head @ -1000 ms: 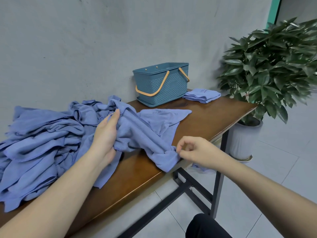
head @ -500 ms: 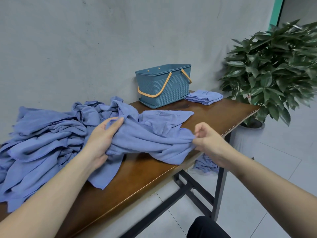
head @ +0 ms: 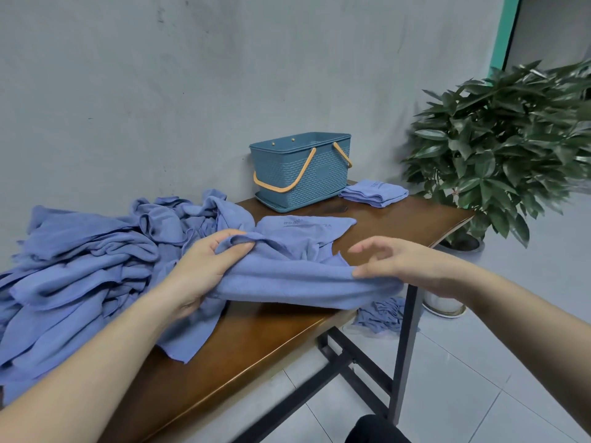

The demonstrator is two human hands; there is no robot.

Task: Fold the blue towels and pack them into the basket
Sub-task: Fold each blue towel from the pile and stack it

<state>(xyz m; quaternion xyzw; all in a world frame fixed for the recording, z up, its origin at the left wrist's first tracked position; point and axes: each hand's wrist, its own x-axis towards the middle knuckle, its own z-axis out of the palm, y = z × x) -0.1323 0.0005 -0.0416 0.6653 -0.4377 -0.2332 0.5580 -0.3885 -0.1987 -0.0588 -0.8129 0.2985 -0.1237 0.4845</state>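
Observation:
A loose blue towel (head: pixel 287 282) is stretched across the front of the wooden table (head: pixel 399 219). My left hand (head: pixel 204 266) grips its bunched left end. My right hand (head: pixel 403 263) holds its right end between thumb and lower fingers, with the upper fingers spread. A big heap of unfolded blue towels (head: pixel 80 266) lies at the left of the table. The teal basket (head: pixel 300 174) with orange handles stands at the back by the wall. A folded blue towel (head: pixel 374 191) rests just right of the basket.
A potted plant (head: pixel 511 148) stands on the floor past the table's right end. Another blue towel (head: pixel 380 318) lies on the tiled floor under the table's right end, beside the black metal leg (head: pixel 404 346).
My right hand drew the towel's end out to the right and upward, pulling the cloth taut. My left hand shifted its hold from the heap's edge onto the towel's left end.

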